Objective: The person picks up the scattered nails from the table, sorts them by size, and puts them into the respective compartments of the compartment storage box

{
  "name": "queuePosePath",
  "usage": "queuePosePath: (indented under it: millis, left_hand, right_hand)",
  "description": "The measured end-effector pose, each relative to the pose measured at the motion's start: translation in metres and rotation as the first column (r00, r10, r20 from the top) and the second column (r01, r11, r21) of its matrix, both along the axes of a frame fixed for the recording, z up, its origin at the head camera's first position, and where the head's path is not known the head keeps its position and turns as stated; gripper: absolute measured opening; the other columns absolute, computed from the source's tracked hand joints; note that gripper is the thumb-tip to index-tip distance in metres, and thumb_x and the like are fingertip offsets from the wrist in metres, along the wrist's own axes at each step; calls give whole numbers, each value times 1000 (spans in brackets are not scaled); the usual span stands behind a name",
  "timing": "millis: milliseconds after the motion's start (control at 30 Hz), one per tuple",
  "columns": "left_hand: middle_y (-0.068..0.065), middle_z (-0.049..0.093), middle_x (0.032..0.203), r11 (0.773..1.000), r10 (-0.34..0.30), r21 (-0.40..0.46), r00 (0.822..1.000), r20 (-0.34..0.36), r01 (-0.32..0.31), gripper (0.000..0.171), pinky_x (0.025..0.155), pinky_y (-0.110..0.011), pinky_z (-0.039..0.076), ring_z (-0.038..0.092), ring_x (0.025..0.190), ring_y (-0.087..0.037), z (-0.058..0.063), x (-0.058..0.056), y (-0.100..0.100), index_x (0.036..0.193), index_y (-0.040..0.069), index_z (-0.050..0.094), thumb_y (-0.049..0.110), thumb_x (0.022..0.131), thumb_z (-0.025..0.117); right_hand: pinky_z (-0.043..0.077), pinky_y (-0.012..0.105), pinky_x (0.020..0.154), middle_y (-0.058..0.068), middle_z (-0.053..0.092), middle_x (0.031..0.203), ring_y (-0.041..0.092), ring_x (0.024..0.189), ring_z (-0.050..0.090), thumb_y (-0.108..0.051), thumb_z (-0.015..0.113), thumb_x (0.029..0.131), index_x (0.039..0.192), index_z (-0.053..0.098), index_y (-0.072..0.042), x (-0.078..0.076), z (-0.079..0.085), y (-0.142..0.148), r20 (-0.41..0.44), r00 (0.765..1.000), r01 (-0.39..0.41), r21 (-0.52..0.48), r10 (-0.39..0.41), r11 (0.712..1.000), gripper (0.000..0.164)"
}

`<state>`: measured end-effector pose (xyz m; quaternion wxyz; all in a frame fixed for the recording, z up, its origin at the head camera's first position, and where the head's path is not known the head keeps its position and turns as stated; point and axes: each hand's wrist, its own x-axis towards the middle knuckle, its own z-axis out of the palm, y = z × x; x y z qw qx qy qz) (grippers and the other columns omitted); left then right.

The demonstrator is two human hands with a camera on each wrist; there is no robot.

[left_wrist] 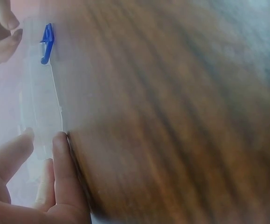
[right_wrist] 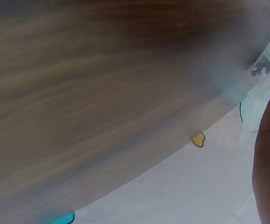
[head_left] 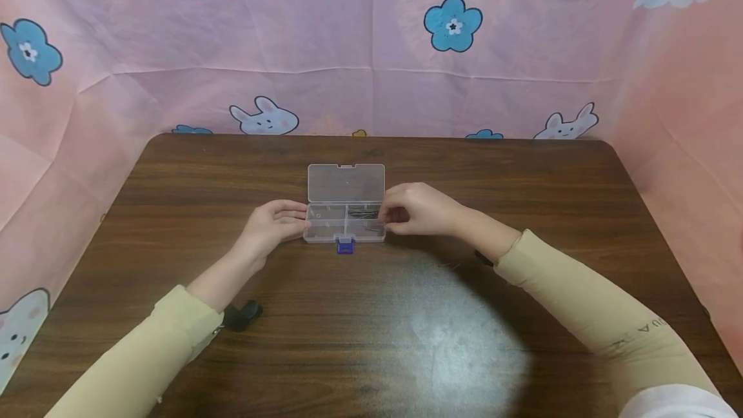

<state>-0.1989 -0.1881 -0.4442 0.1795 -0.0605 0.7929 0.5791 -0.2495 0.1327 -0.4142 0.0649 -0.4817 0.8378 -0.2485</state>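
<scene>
A clear plastic compartment box (head_left: pixel 326 231) with a blue latch (head_left: pixel 345 246) stands on the table, its lid (head_left: pixel 346 183) raised at the back. Thin dark metal pieces (head_left: pixel 362 214), too small to identify, lie in its back right compartment. My left hand (head_left: pixel 271 226) holds the box's left end between thumb and fingers; the left wrist view shows its fingertips (left_wrist: pixel 63 140) against the wall. At the right end, my right hand (head_left: pixel 420 208) reaches into the compartments with curled fingers. Whether anything is between those fingertips is hidden.
On the wooden table (head_left: pixel 278 360), a few tiny thin slivers (head_left: pixel 449 266) lie to the right of the box, near the right forearm. A dark object (head_left: pixel 242 315) shows beside the left wrist. Pink printed cloth (head_left: pixel 371 44) encloses the table's back and sides.
</scene>
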Motion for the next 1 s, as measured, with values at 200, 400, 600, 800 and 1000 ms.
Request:
queuePosePath:
  millis: [200, 400, 600, 800, 1000]
  left_hand:
    - [-24, 63, 143, 1000, 1, -13, 1000, 5, -1, 51, 90, -13, 58, 68, 99, 2, 0, 0, -1, 146, -4, 54, 14, 101, 73]
    - [-25, 63, 143, 1000, 0, -19, 1000, -3, 0, 51, 90, -13, 58, 68, 99, 1, -2, 0, -2, 145, -4, 55, 14, 101, 73]
    - [-25, 63, 143, 1000, -6, -13, 1000, -6, 6, 51, 90, -13, 58, 68, 99, 2, -3, 0, -3, 145, -5, 55, 14, 101, 73]
    - [-24, 64, 140, 1000, -7, -4, 1000, -12, 7, 50, 90, -14, 59, 68, 98, 3, -3, 0, -3, 144, -6, 55, 13, 101, 73]
    - [-23, 65, 139, 1000, -10, 1, 1000, -15, 10, 50, 89, -13, 59, 68, 98, 3, -2, -1, -2, 144, -6, 55, 13, 101, 73]
  right_hand:
    - [62, 27, 80, -1, 75, 97, 10, 87, 71, -7, 80, 92, 96, 78, -10, 6, 1, 18, 15, 1000, 16, 13, -16, 1000, 6]
    - [62, 27, 79, -2, 75, 97, 9, 87, 70, -8, 80, 92, 97, 79, -10, 15, -2, 36, 44, 999, 25, 52, -27, 998, 5]
    - [62, 24, 77, -3, 74, 96, 9, 86, 69, -8, 80, 93, 96, 78, -10, 26, -5, 52, 74, 997, 20, 69, -25, 997, 4]
    - [62, 24, 77, -6, 73, 96, 7, 85, 69, -7, 81, 92, 95, 78, -15, 34, -10, 64, 81, 996, 36, 91, -43, 995, 8]
    - [62, 24, 75, -6, 74, 94, 7, 84, 70, -7, 82, 92, 94, 79, -15, 39, -12, 74, 86, 995, 46, 83, -53, 995, 10]
